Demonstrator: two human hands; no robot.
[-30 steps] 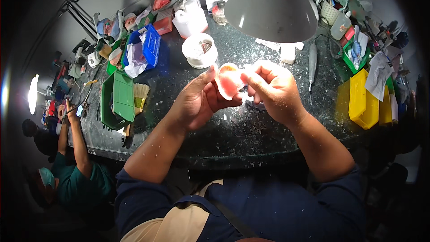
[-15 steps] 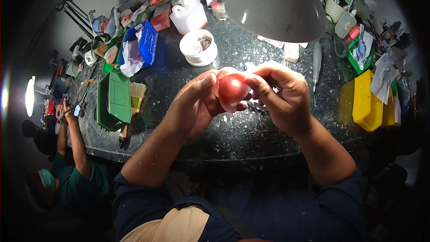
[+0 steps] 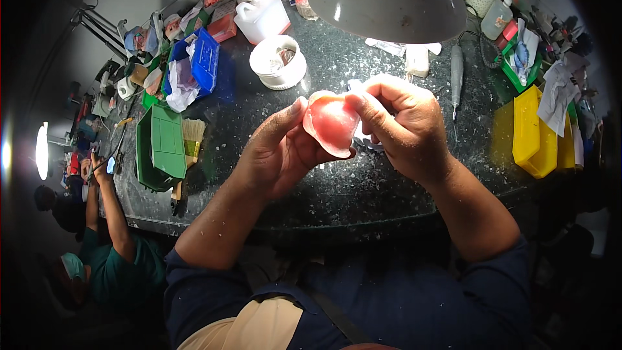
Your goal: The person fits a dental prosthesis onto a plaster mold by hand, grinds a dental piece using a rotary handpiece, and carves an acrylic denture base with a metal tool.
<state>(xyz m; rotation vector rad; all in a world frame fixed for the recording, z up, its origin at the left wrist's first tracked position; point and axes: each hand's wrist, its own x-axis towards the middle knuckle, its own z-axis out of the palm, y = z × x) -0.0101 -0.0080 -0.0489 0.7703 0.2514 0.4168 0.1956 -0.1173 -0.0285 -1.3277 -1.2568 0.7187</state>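
A glossy pinkish-red denture base [image 3: 332,124], shaped like a palate plate with a paler rim, is held up above the bench between my hands. My left hand [image 3: 277,146] grips its left edge, thumb on the near face and fingers curled behind. At the upper right edge, my right hand [image 3: 408,123] pinches it between thumb and bent index finger. Part of the far side is hidden by my fingers. Behind my right fingers, a small whitish thing shows partly, too covered to name.
A grey lamp shade [image 3: 389,0] hangs over the far bench. Around the dusty dark bench [image 3: 311,204] stand a white round pot [image 3: 278,78], a green bin [image 3: 170,149], a blue bin [image 3: 206,65], a yellow bin [image 3: 528,136] and a grey handpiece [image 3: 457,78]. At left another person [image 3: 123,266] works.
The denture base has tilted, so its face and pale lower rim now show more. My hands still hold it, and the whole view has shifted slightly.
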